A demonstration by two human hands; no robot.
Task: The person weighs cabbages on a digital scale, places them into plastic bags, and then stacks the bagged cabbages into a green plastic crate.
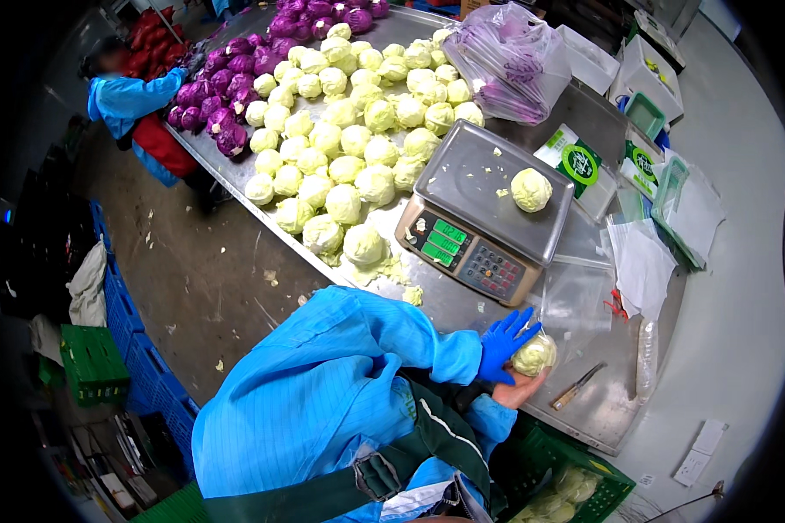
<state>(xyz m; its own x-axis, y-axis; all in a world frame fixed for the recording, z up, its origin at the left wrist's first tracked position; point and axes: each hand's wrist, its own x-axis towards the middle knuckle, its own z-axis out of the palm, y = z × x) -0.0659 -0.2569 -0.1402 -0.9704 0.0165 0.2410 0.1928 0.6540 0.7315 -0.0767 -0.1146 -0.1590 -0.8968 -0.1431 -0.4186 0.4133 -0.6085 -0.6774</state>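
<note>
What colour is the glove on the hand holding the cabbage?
Bright blue glove, on the left hand, over the pale green cabbage; head view.

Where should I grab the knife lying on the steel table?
Probably by the wooden handle, its near end. The knife lies flat, blade pointing up-right away from the hands, so come from above at the lower-left end; the right hand, cupping a cabbage, is closest.

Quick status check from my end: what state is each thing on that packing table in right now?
Left hand: blue-gloved, resting on the held cabbage.
Right hand: bare, cupping it from below.
Held cabbage: gripped between both hands at the table edge.
Scale: switched on, display lit.
Cabbage on scale: sitting alone on the pan.
Knife: lying flat, untouched.
Green crate: partly filled with cabbages.
Clear bag of purple cabbages: full.
</note>
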